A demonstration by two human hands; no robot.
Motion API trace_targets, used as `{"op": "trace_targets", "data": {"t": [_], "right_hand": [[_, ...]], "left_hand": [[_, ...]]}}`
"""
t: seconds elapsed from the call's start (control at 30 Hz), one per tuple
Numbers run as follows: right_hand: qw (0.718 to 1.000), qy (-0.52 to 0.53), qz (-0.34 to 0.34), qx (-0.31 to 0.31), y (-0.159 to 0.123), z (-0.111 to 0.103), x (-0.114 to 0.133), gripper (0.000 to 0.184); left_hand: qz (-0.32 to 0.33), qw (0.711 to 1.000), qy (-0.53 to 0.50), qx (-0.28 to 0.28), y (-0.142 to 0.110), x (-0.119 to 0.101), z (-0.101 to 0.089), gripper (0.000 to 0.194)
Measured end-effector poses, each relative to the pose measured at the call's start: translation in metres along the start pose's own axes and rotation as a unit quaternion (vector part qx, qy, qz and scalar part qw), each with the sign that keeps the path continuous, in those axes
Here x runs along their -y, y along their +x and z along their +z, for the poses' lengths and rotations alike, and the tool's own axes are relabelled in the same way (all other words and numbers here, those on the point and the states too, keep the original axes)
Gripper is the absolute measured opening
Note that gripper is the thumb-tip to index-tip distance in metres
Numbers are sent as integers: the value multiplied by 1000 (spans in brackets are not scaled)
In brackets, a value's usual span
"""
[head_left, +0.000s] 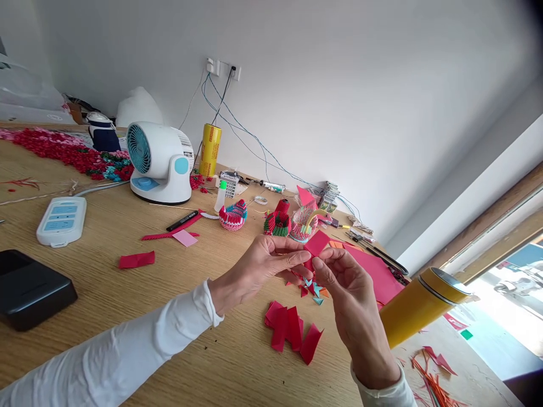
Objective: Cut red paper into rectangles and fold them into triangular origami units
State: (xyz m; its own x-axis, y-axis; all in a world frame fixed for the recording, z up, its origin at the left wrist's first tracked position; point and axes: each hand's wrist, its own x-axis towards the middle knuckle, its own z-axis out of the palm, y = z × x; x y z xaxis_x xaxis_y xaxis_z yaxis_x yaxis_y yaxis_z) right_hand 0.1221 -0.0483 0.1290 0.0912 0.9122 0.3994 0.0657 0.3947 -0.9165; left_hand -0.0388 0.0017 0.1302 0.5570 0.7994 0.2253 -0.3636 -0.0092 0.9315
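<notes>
Between both hands I hold a small red slip of paper [317,243], partly folded, above the table. My left hand [271,257] pinches its left side between thumb and fingers. On the lower right part of the slip, the thumb and fingertips of my right hand [345,277] are closed. Below the hands lies a loose pile of red paper slips [288,328], some creased. Small folded paper triangles [317,301] in blue, red and orange sit just behind the hands, partly hidden by them. A larger red sheet [377,274] lies beyond my right hand.
A yellow flask [419,305] stands close by my right forearm. Folded-paper models [233,215] stand farther back. To the left are a white fan [161,158], a power strip [62,220], a black box [34,288] and a single red slip [136,259].
</notes>
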Motion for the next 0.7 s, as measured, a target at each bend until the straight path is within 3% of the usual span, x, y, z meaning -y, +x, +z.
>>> {"op": "trace_targets", "data": {"t": [0.4,0.57,0.7], "right_hand": [[999,38,-28,-7,0,-4,-5,15],[997,31,-59,28,1,-9,-5,4],[993,-25,-96,57,4,-15,-4,6]], "left_hand": [[-14,996,71,59,-2,-5,-3,28],[-5,994,95,61,-2,-9,-3,27],[-22,995,77,55,-4,-14,-2,26]]}}
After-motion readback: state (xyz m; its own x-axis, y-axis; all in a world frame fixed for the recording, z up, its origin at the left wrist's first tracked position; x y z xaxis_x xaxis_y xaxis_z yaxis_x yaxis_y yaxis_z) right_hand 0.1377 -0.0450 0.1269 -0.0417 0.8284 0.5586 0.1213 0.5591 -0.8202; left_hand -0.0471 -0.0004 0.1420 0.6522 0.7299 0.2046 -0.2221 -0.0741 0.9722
